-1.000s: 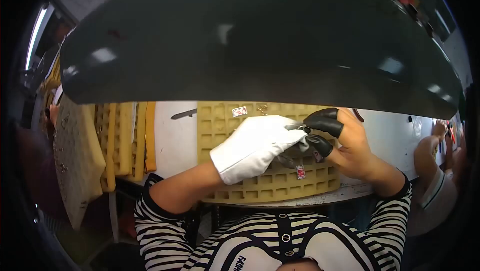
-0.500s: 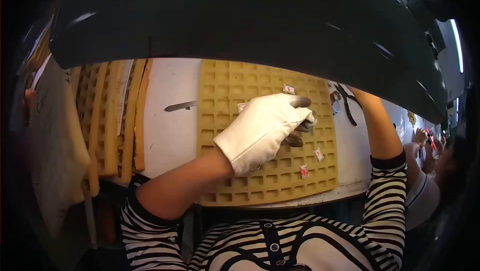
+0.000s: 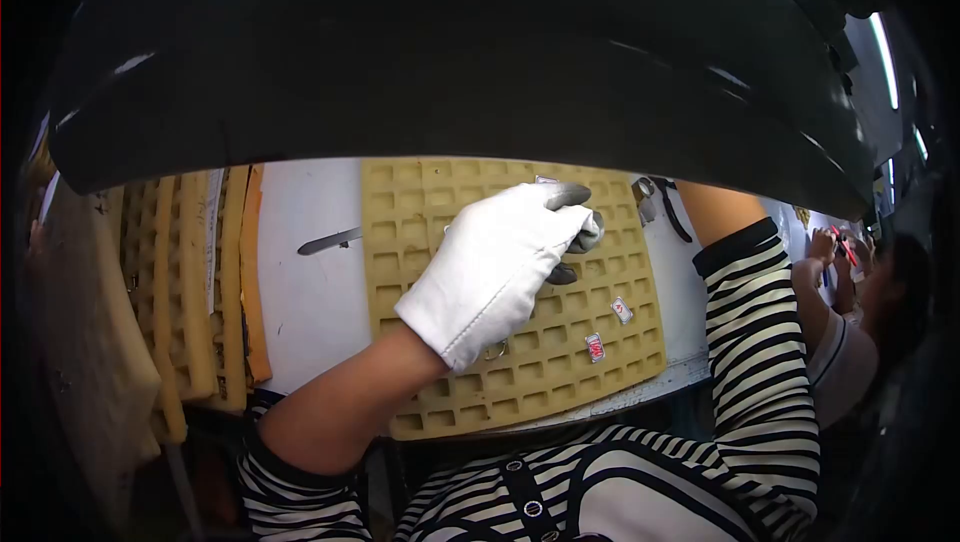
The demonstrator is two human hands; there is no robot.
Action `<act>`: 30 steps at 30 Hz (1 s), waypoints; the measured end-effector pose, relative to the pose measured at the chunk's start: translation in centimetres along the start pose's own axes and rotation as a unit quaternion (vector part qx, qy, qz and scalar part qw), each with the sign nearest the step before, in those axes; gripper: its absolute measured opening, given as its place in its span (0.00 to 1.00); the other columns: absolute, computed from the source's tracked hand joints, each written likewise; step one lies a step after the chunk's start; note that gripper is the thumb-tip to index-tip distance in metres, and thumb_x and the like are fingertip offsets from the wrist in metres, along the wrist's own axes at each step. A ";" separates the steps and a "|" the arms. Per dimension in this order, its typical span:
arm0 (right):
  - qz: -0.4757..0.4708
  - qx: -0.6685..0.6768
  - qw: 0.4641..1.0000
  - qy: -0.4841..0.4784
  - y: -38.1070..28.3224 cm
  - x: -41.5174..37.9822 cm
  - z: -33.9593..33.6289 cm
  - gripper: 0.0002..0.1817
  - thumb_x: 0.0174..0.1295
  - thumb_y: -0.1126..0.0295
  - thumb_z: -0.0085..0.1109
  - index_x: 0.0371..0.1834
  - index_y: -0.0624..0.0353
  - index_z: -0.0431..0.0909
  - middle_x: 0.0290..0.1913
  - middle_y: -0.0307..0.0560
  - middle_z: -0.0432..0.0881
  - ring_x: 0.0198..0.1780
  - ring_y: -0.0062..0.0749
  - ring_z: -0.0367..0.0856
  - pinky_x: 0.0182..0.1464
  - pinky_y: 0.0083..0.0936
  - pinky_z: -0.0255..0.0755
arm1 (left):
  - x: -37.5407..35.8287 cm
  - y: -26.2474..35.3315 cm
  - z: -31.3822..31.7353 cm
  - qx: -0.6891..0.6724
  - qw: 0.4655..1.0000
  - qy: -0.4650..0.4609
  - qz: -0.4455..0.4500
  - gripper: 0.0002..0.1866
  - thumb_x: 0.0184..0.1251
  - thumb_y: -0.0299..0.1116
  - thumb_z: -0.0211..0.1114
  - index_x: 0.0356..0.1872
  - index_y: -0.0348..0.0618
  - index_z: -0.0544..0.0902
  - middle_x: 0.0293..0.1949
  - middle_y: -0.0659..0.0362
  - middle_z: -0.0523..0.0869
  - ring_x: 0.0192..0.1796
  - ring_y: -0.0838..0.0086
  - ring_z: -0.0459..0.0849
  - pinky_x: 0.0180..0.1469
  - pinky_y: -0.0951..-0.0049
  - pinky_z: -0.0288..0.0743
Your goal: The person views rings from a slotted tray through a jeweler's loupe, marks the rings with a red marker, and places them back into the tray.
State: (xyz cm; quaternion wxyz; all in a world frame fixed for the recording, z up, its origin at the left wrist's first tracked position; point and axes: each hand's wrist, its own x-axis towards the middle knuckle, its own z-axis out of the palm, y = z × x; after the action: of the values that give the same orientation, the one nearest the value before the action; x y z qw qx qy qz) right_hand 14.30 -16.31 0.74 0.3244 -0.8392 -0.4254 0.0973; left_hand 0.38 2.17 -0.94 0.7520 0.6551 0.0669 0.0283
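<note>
My left hand point(image 3: 510, 257), in a white glove with dark grey fingertips, hovers over a yellow tray point(image 3: 440, 407) of small square pockets. Its fingers are curled together, and whatever they hold is hidden. A red-and-white rectangular piece point(image 3: 595, 347) and a smaller whitish piece point(image 3: 622, 310) lie on the tray to the lower right of this hand. Another small piece point(image 3: 545, 180) shows just beyond the fingers. My right hand is out of sight behind the dark panel point(image 3: 450, 62); only the bare forearm and striped sleeve show.
A knife blade point(image 3: 330, 242) lies left of the tray on the white table point(image 3: 310, 312). Black-handled pliers point(image 3: 676, 212) lie to the right. Several yellow trays point(image 3: 180, 292) stand stacked on edge at left. A co-worker's hands point(image 3: 825, 244) hold a red-handled tool at far right.
My right arm has reached further forward, so more of its forearm is behind the dark panel. The view has shifted slightly. My left hand stays curled over the tray.
</note>
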 end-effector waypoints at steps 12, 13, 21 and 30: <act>0.026 -0.099 0.992 0.068 0.2 9.0 1.1 0.08 0.56 0.77 0.55 0.36 0.62 0.82 0.31 0.48 0.81 0.35 0.36 0.79 0.38 0.30 0.73 | 0.5 -0.4 -1.1 0.018 0.993 0.071 0.096 0.18 0.71 0.39 0.55 0.54 0.36 0.77 0.42 0.57 0.84 0.42 0.75 0.84 0.41 0.77 0.78; 0.030 -0.114 0.991 0.063 0.0 9.1 1.2 0.08 0.56 0.77 0.55 0.36 0.62 0.82 0.31 0.48 0.81 0.34 0.36 0.79 0.37 0.30 0.73 | 0.9 -0.5 -2.0 0.041 0.983 0.049 0.175 0.15 0.70 0.36 0.55 0.50 0.36 0.79 0.41 0.56 0.84 0.44 0.74 0.84 0.43 0.75 0.79; -0.275 -0.186 0.943 -0.004 0.6 6.1 2.6 0.03 0.48 0.78 0.55 0.24 0.67 0.77 0.29 0.54 0.79 0.35 0.47 0.78 0.40 0.39 0.72 | 2.3 -1.3 -9.8 0.633 0.662 0.272 0.297 0.14 0.69 0.23 0.48 0.48 0.36 0.82 0.41 0.51 0.86 0.42 0.65 0.84 0.49 0.72 0.77; -0.236 -0.172 0.953 -0.082 -1.1 3.7 4.2 0.05 0.43 0.79 0.56 0.25 0.66 0.78 0.32 0.52 0.77 0.40 0.49 0.76 0.42 0.40 0.71 | 1.9 -2.1 -9.1 0.611 0.681 0.294 0.276 0.08 0.66 0.26 0.55 0.35 0.35 0.83 0.32 0.52 0.84 0.35 0.67 0.81 0.37 0.67 0.74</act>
State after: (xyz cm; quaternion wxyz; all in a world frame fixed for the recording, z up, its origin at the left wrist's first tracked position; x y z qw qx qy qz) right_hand 14.05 -11.08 -1.39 0.1528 -0.7470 -0.6469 0.0118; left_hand 0.87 11.08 -4.40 0.0849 0.9159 0.1028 0.3787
